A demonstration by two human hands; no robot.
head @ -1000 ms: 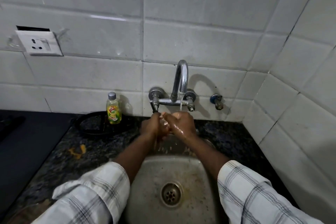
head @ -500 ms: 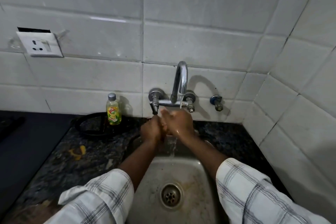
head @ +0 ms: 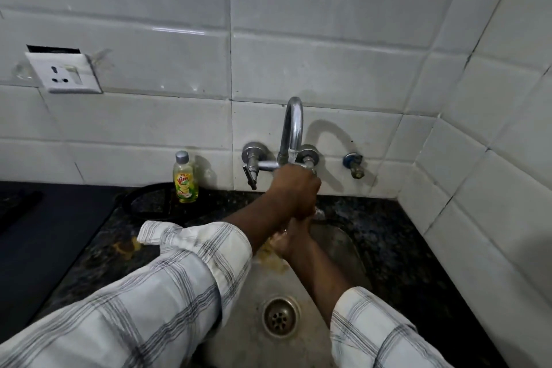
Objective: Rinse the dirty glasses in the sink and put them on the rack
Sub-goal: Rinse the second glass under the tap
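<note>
- Nearest the camera, two checked white sleeves come in from the bottom edge, the left sleeve (head: 155, 287) broad and crossing toward the middle, the right sleeve (head: 379, 334) at the lower right.
- Between the sleeves lies the steel sink (head: 337, 251), its basin stained brownish, with the round drain (head: 280, 316) near the front of the basin.
- The right hand (head: 291, 240) is low over the back of the basin, fingers curled; what it grips, if anything, cannot be told, as the other hand covers it from above.
- The left hand (head: 297, 191) sits just above the right one, touching it, and is closed into a fist right at the tap's right-hand valve (head: 307, 155); whether it grips the valve handle cannot be told.
- No glass can be made out in either hand or in the basin, so where the glasses are cannot be told.
- The chrome tap (head: 294, 125) curves up from the wall above the hands, with the left valve (head: 252, 158) free beside it.
- A small separate wall stopcock (head: 354, 163) is fixed to the right of the tap.
- On the dark speckled counter (head: 397, 236), left of the tap, a yellow-green bottle of dish liquid (head: 185, 179) stands upright against the wall, by a black ring-shaped stand (head: 146, 200).
- A dark flat surface (head: 44, 233) fills the far left.
- Farthest back, white tiles (head: 328, 69) cover the wall, carrying a white socket plate (head: 64, 73) at the upper left.
</note>
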